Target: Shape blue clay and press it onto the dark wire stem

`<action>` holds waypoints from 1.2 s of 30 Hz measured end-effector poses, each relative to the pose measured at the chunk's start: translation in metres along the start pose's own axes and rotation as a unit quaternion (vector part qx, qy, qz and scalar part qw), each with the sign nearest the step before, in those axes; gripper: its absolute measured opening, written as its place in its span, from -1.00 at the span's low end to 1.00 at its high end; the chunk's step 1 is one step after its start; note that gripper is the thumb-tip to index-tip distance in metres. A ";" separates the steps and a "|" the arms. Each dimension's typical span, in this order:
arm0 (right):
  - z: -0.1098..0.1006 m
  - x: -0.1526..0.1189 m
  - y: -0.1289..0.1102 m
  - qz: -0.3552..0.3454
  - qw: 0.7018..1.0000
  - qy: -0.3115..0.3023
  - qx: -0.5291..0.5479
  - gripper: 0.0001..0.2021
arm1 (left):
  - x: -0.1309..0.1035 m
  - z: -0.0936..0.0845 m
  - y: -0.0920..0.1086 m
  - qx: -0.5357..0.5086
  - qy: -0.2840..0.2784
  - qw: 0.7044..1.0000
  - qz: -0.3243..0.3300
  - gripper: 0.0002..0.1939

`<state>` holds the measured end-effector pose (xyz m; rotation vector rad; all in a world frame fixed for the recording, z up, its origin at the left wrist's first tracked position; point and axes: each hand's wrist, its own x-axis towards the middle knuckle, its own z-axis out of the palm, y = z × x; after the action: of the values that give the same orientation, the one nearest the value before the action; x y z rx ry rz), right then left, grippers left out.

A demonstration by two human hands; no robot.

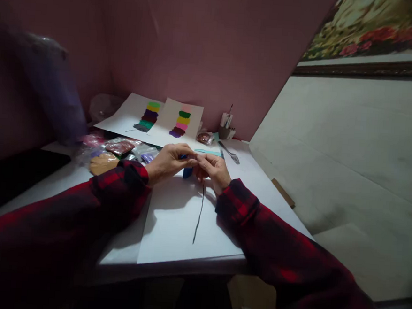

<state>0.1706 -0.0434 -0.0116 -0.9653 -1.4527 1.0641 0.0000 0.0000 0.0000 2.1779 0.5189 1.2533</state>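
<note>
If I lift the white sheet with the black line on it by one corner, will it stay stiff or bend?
The white sheet looks thin and lies flat, so it would probably sag. It seems light and may slide on the table. Both hands work above it.

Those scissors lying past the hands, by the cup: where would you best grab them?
Probably by the handle end. The scissors lie flat on the table, one end toward the cup, the other pointing toward the table's right edge. Which end is the handle is too blurred to tell. Coming from above with the right hand looks easiest, since nothing covers them.
</note>
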 end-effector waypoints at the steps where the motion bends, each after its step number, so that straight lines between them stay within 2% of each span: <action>1: 0.000 0.000 0.000 -0.003 1.000 0.000 -0.004 -0.56 | 0.000 0.000 0.000 0.001 -0.004 1.000 0.003 -0.81; 5: -0.002 0.001 0.000 -0.018 1.000 -0.001 -0.003 -0.58 | -0.001 -0.001 0.006 -0.017 -0.006 1.000 -0.013 -0.81; 8: -0.002 0.000 0.000 -0.019 1.000 -0.007 0.014 -0.62 | 0.000 -0.001 0.011 -0.073 -0.004 0.995 -0.065 -0.76; 12: -0.002 -0.001 -0.001 -0.021 0.999 -0.021 0.025 -0.67 | 0.000 -0.001 0.014 -0.170 -0.004 0.975 -0.144 -0.65; 16: 0.000 -0.003 -0.002 -0.014 0.999 -0.028 0.027 -0.69 | 0.000 0.000 0.014 -0.191 -0.001 0.966 -0.176 -0.66; 21: 0.001 -0.005 -0.005 0.001 0.999 -0.035 0.022 -0.71 | -0.001 0.001 0.013 -0.179 0.005 0.969 -0.171 -0.71; 26: 0.003 -0.004 -0.007 -0.009 1.000 -0.019 -0.005 -0.74 | -0.002 0.001 0.013 -0.184 -0.020 0.972 -0.146 -0.68; 36: 0.006 -0.004 -0.005 -0.042 0.999 -0.011 -0.032 -0.79 | -0.001 0.002 0.016 -0.041 -0.012 0.994 -0.102 -0.66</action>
<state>0.1647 -0.0489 -0.0085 -0.9313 -1.5400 0.9748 0.0022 -0.0136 0.0084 2.0139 0.6513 1.1171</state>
